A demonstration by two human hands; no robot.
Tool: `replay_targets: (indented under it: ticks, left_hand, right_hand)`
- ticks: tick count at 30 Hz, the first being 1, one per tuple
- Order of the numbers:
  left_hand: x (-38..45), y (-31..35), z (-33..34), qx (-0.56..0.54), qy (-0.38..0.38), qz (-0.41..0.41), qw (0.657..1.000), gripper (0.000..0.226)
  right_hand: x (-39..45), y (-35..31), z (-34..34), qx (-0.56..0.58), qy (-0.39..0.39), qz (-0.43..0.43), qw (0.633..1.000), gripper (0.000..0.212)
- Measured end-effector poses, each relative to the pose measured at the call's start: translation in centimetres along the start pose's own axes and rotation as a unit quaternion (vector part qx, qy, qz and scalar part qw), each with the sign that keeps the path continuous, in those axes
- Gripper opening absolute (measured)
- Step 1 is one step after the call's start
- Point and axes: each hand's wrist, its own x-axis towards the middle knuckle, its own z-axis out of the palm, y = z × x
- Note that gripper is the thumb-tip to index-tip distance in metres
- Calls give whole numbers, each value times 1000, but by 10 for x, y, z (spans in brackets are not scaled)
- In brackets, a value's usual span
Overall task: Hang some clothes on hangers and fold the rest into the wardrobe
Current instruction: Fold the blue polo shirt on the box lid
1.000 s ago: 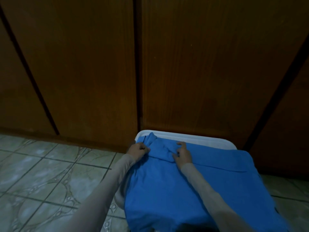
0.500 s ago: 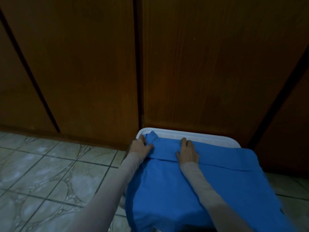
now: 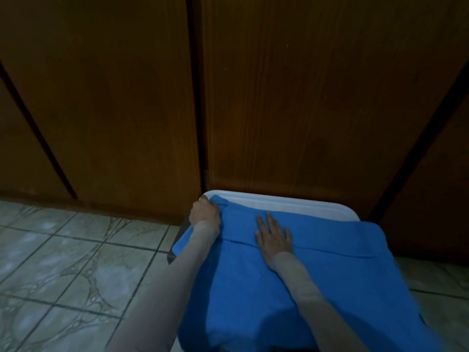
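blue garment (image 3: 291, 280) spread over a white tray (image 3: 279, 203), folded edge running across under the hands. left hand (image 3: 205, 212) at the far left corner of the cloth, fingers curled, pinching that corner. right hand (image 3: 274, 236) flat on the fold, fingers straight and a little spread, pressing down. tray just beside the closed wooden wardrobe doors (image 3: 304, 97). pale tiled floor (image 3: 76, 262) to the left.
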Motion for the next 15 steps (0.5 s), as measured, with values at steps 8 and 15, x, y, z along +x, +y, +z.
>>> replay_targets:
  ticks: [8,15]
  left_hand:
    - [-25,5,10,228,72,185,953,46]
    - [-45,3,36,269,-182,316,891,51]
  right_hand:
    - [1,3,-11,66,-49,-10,997,55]
    - [-13,43,-14,-19,-24,45,999,59]
